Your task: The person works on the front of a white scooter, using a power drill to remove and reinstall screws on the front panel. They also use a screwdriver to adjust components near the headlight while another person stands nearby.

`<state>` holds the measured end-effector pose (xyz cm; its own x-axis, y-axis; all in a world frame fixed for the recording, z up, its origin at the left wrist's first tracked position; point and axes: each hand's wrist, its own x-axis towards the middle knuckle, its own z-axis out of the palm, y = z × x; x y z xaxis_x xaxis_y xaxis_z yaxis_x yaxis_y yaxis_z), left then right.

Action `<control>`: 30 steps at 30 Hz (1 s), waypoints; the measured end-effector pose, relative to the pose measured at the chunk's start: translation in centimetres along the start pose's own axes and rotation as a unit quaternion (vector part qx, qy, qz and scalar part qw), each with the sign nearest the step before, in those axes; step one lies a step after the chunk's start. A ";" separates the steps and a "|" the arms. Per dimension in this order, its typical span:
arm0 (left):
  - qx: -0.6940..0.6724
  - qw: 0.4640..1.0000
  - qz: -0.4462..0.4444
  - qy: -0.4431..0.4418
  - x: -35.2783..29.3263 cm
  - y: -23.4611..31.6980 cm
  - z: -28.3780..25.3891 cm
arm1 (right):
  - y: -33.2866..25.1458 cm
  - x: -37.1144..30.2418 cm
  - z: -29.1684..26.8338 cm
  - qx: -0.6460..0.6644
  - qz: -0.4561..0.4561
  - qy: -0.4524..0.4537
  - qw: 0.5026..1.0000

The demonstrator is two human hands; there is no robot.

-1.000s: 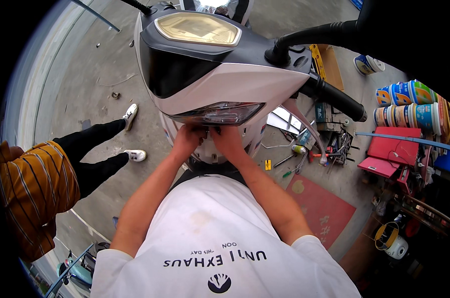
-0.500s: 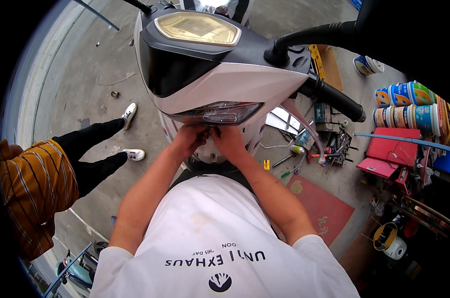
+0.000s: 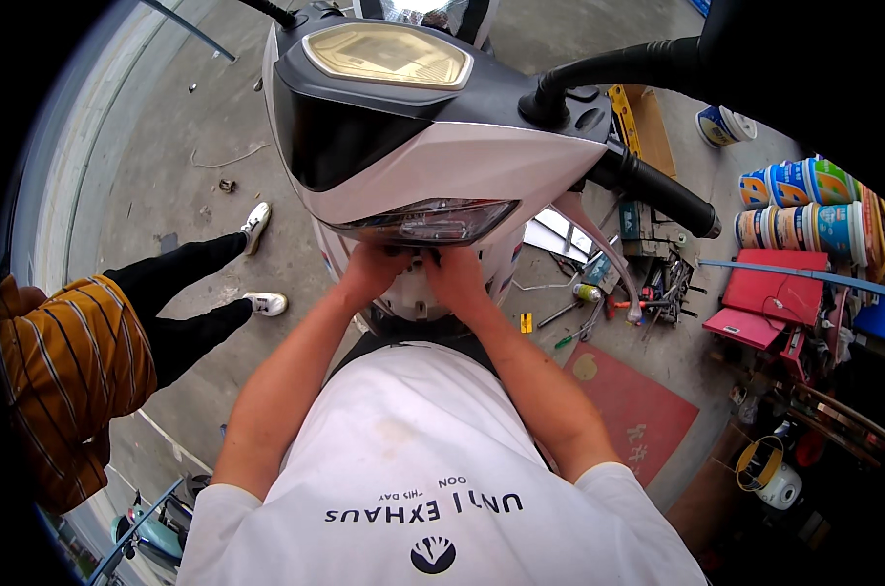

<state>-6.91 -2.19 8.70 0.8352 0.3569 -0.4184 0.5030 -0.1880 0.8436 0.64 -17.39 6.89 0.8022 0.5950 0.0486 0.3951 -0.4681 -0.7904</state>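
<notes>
A white and dark grey scooter (image 3: 442,161) stands upright before me, its headlight (image 3: 442,221) above my hands. My left hand (image 3: 374,270) reaches up under the headlight's lower edge with its fingers bent inward. Close beside it on the right, my right hand (image 3: 452,275) is closed too, thumb and fingers drawn together. Both hands touch the area between the headlight and the white front panel (image 3: 412,293). Whatever the fingers hold there is hidden by the hands and the overhanging headlight.
A person in a striped orange-brown top (image 3: 76,376) stands at left. Tools (image 3: 657,293) lie on the floor at right, near a red board (image 3: 633,410), a red toolbox (image 3: 777,283) and stacked paint buckets (image 3: 804,230). A handlebar grip (image 3: 672,200) and brake lever (image 3: 599,244) jut out rightward.
My left hand has turned slightly and its fingers have gone further up under the headlight. The right hand has shifted a little to the right, widening the gap between them.
</notes>
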 end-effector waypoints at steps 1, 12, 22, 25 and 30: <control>0.097 0.991 0.083 0.027 0.2 -0.3 0.0 | -0.3 0.1 -0.2 0.003 0.018 -0.018 1.000; 0.214 0.964 0.145 0.060 0.3 0.1 -0.1 | -0.1 0.2 0.4 0.038 0.000 -0.008 0.999; 0.322 0.911 0.224 0.125 0.1 -0.7 0.3 | -1.4 0.3 1.3 0.011 0.089 -0.064 0.994; 0.263 0.936 0.188 0.138 0.9 -2.0 0.6 | -1.4 0.4 1.7 -0.008 0.092 -0.068 0.993; -0.105 0.989 -0.106 0.017 0.9 0.0 0.4 | -1.2 0.2 0.5 -0.068 0.003 -0.070 0.995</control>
<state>-6.08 -2.27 8.21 0.7066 0.3991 -0.5843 0.6049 0.0876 0.7915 0.07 -16.42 7.55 0.7390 0.6720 -0.0491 0.4541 -0.5505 -0.7005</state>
